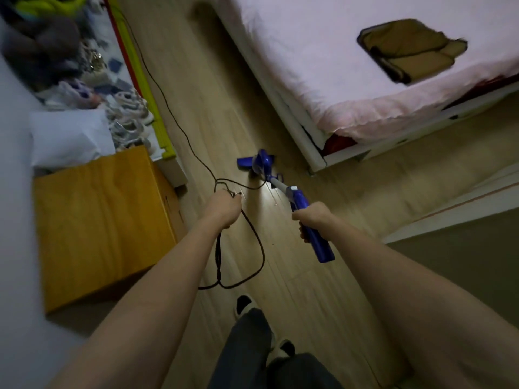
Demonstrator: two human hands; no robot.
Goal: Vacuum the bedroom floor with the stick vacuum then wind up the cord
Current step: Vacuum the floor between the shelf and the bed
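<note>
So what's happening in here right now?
A person is vacuuming a bedroom floor. The right hand grips the handle of a blue stick vacuum, whose head sits on the wood floor near the corner of the bed. The left hand holds loops of the black cord up off the floor; the rest of the cord trails away past a wooden cabinet.
</note>
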